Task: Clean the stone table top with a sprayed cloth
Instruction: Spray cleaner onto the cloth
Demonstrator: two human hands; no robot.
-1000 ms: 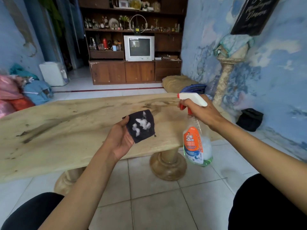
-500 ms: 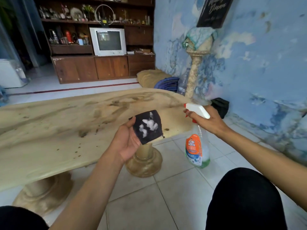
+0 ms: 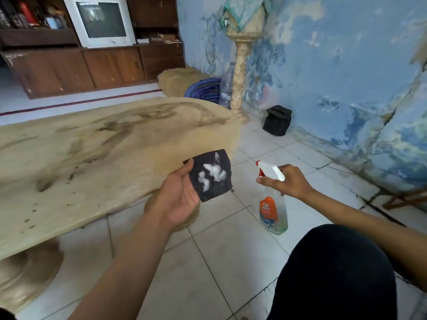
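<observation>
My left hand (image 3: 179,199) holds a small dark cloth (image 3: 211,175) upright by its lower left edge, with white foam patches on its face. My right hand (image 3: 290,182) grips a clear spray bottle (image 3: 272,209) with a white and red trigger head and an orange label; the nozzle points left at the cloth. Both are held over the tiled floor, just off the near right corner of the beige stone table top (image 3: 97,153), which has dark smears and specks.
A stone pedestal column (image 3: 239,72) stands by the blue wall past the table's right end, with a black bag (image 3: 277,120), a plastic bottle and bundled fabric near it. A wooden cabinet with a TV (image 3: 102,20) lines the far wall. My dark-clothed knee (image 3: 335,273) is at lower right.
The view has swung right and down. The spray bottle has dropped lower and away from the table's edge. The cloth stays in my left hand with foam on it.
</observation>
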